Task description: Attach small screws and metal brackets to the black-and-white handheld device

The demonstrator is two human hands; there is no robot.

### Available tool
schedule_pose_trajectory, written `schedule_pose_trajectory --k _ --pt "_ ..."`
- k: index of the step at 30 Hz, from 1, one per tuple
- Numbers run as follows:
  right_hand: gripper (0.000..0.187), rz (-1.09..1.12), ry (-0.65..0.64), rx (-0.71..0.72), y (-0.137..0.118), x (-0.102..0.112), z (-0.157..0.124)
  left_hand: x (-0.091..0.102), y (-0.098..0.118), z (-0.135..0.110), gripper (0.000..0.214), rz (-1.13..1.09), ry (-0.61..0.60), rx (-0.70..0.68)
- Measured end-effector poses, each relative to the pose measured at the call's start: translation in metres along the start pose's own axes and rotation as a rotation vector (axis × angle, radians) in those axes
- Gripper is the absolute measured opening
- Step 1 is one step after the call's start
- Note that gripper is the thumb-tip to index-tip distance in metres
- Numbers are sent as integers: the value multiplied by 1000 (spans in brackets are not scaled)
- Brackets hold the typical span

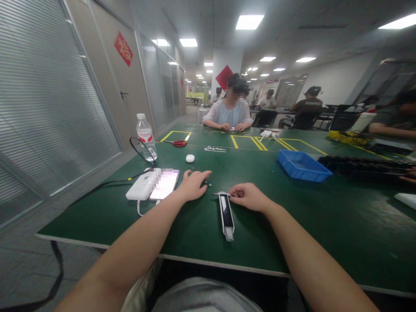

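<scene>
A long narrow black-and-silver device [226, 214] lies lengthwise on the green table [325, 225] in front of me. My right hand [248, 196] rests at its far end, fingers curled and pinched against a small metal part there. My left hand [193, 184] lies palm down to the left, fingers stretched over several small washers and screws [208, 182] scattered on the table. It holds nothing that I can see.
A phone [164, 184] and a white power bank [142, 187] with a black cable lie left of my hand. A water bottle [146, 137], red scissors [177, 143] and a white puck [190, 158] stand farther back. A blue tray [303, 166] is at the right. A person sits opposite.
</scene>
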State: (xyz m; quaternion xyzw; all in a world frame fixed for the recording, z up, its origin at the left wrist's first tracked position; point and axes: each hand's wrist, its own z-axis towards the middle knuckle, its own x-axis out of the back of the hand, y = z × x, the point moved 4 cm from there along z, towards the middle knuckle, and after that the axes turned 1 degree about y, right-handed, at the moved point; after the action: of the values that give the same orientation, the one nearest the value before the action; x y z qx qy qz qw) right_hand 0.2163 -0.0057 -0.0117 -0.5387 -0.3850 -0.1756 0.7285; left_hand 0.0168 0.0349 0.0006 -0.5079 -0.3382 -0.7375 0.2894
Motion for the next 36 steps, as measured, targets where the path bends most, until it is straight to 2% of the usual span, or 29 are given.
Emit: schedule_pose_trajectory --k 11,20,36 --pt "21 3 -4 4 0 -1 1 0 1 0 54 -24 -41 -5" --pt "22 -21 3 11 -3 0 -1 2 8 -1 50 -63 25 -108" --pt "22 4 8 6 -1 0 -1 5 8 1 36 -56 109 -96"
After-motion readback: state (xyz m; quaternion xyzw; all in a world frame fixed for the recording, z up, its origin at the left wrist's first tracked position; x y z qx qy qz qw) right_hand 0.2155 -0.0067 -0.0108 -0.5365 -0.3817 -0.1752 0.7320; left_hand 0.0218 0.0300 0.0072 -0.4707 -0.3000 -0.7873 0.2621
